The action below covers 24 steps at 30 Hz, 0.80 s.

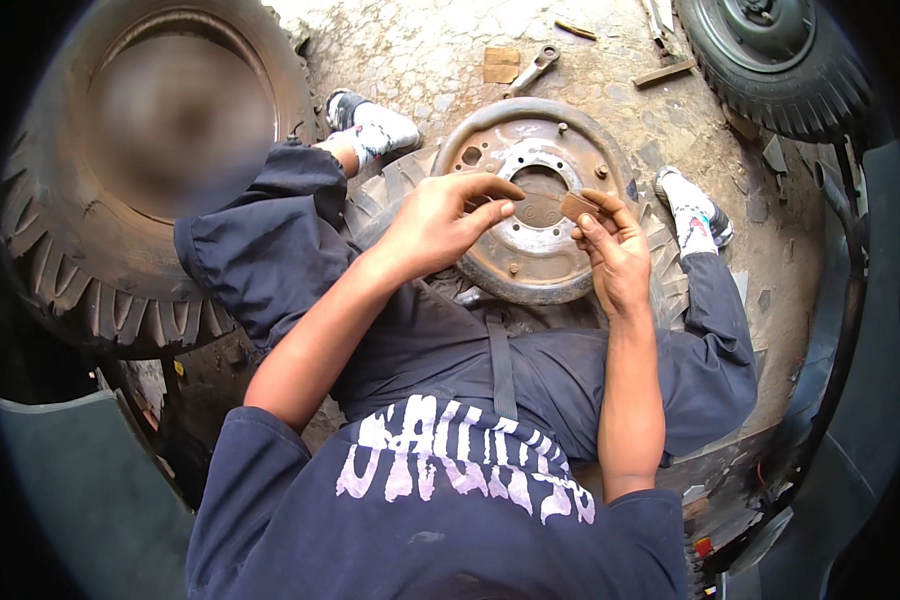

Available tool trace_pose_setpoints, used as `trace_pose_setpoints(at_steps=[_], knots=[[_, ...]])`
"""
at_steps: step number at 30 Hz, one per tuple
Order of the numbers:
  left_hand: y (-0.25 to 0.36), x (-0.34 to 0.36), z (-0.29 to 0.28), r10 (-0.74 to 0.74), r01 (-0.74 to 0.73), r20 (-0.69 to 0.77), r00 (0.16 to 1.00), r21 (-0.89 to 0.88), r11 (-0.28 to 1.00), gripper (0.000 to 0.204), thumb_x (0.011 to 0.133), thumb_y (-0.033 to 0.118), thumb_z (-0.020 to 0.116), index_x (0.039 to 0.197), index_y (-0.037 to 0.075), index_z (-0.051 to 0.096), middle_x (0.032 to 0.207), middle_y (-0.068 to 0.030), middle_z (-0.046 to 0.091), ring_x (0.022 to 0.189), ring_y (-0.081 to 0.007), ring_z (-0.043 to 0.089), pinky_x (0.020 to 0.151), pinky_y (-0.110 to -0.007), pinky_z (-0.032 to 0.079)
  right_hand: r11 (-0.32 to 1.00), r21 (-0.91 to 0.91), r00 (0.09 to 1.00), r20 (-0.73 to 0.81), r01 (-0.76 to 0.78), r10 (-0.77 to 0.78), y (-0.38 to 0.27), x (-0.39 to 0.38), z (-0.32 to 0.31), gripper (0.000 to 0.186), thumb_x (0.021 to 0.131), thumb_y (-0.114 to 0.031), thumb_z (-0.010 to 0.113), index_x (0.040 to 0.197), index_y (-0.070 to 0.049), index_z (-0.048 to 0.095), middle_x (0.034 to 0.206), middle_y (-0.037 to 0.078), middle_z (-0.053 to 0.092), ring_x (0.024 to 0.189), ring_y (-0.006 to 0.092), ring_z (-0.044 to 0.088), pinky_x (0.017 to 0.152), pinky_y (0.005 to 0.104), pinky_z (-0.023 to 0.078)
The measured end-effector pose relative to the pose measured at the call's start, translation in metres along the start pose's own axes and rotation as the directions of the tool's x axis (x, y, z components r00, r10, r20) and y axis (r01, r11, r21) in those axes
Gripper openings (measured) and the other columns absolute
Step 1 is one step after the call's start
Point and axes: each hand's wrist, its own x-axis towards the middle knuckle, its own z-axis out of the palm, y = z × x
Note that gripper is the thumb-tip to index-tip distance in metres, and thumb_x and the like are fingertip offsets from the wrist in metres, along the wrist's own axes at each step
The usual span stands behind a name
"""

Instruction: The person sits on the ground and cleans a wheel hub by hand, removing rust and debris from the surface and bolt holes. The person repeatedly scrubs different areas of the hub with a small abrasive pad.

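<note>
A rusty metal wheel disc (530,275) with bolts and a centre hole lies between my legs on a treaded tire (375,190). My right hand (615,250) pinches a small flat brown piece (577,206) over the disc's right side. My left hand (450,220) is over the disc's upper left, fingers curved and apart, with nothing visible held in them, a short way left of the brown piece.
A large tire (50,270) stands at the left, another wheel (780,90) at the upper right. A wrench (530,75), brown square (500,65) and metal bar (663,72) lie on the floor (390,50). Dark green panels (80,470) flank me.
</note>
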Motion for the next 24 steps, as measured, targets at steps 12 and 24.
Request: trace_pose_setpoints(at_steps=[12,24], knots=[[-0.03,0.025,0.041,-0.018,0.13,0.185,0.983,-0.617,0.776,0.037,0.104,0.016,0.072,0.136,-0.002,0.067,0.126,-0.0112,0.073,0.111,-0.0171,0.071,0.084,-0.032,0.064,0.973,0.212,0.989,0.138,-0.088,0.059,0.016,-0.003,0.003,0.039,0.103,-0.005,0.068,0.141,0.0,0.063,0.12,0.008,0.073,0.097,0.0131,0.069,0.087,0.0284,0.055],[-0.04,0.027,0.051,-0.05,0.097,0.088,0.995,-0.689,0.718,0.035,0.105,0.016,0.071,0.135,-0.001,0.066,0.116,-0.0108,0.074,0.098,-0.0152,0.072,0.075,-0.028,0.064,0.995,-0.048,0.995,0.056,0.082,-0.08,0.024,0.001,0.018,0.045,0.098,-0.001,0.075,0.141,0.004,0.062,0.122,0.013,0.074,0.103,0.0167,0.074,0.091,0.0282,0.059]])
